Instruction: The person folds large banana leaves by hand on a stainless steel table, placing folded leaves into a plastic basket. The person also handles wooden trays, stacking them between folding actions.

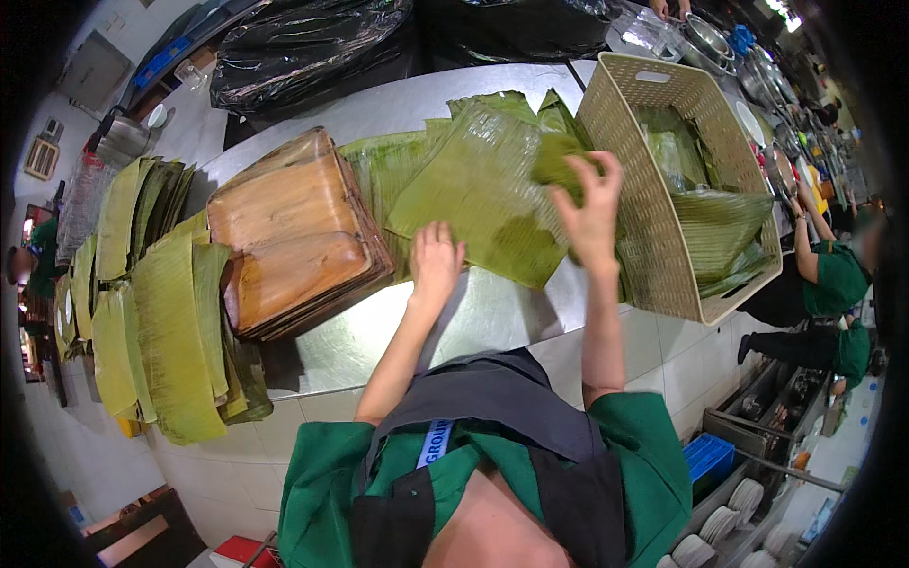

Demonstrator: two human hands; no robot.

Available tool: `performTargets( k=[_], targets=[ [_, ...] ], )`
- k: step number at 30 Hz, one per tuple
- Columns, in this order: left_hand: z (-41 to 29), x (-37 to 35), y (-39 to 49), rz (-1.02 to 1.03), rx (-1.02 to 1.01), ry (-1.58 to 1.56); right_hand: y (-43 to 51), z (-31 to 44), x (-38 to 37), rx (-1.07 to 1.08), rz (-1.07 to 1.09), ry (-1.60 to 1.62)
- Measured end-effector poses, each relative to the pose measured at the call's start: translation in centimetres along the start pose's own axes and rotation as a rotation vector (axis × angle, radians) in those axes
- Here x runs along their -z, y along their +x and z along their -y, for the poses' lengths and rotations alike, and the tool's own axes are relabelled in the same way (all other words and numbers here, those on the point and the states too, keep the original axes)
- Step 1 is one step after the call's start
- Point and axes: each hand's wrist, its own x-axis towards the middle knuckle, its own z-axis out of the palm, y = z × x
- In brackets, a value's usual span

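Note:
A large cut piece of banana leaf lies before me on other leaf pieces on the steel table. My left hand rests with its fingertips on the near left edge of this leaf. Over its right side, my right hand has its thumb and fingers spread and curved, slightly blurred. Beside those fingers is a darker, folded leaf part; whether they touch it is unclear. A beige perforated plastic basket, tilted in view, stands right of this hand with folded banana leaves inside.
A stack of brown square trays sits left of the leaves. Further left, banana leaf strips hang past the steel table's edge. Black plastic-covered items line the back. Co-workers stand at right, near metal bowls.

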Motion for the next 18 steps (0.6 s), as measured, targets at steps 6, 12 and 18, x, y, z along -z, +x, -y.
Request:
performTargets(
  k=[6, 12, 18],
  targets=[
    [1.4, -2.5, -1.6, 0.164, 0.361, -0.159, -3.1, 5.3, -15.4, 0.403, 0.673, 0.047],
    [1.5, -2.3, -0.3, 0.149, 0.504, 0.003, 7.7, -7.3, -22.9, 0.425, 0.355, -0.163],
    [1.6, -1.1, 3.4, 0.459, 0.536, 0.292, 6.5, -3.5, -20.3, 0.179, 0.414, -0.338]
  ],
)
